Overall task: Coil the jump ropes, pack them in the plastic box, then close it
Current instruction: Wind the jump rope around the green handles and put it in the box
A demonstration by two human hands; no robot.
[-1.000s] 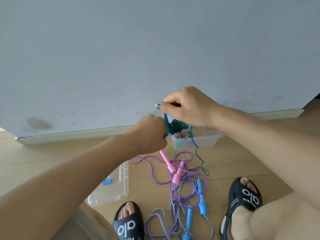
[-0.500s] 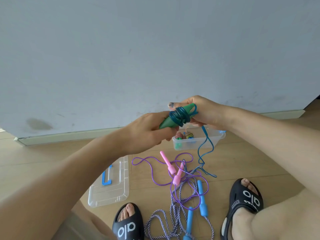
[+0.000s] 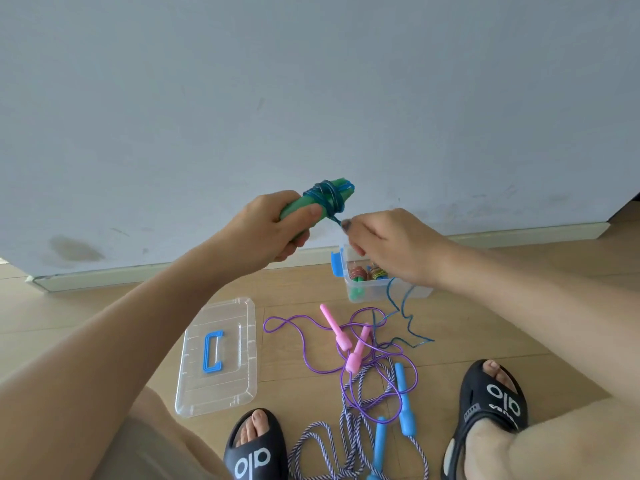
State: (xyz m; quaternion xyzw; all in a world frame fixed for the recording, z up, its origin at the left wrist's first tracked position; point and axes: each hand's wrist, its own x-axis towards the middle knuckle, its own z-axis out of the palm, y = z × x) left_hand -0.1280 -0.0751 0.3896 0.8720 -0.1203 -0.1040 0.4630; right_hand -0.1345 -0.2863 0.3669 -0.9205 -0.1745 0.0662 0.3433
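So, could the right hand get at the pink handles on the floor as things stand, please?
Probably not yet: the right hand pinches the blue cord being wound on the green handles. Nothing covers the pink handles, which lie on top of the ropes.

Soft, even daylight fills the view, bright and free of glare, with only faint shadows on the wall and floor. Focus is fairly sharp at the centre (slightly softer toward the corners), and the wide lens bends the skirting board and stretches the forearms at the edges.
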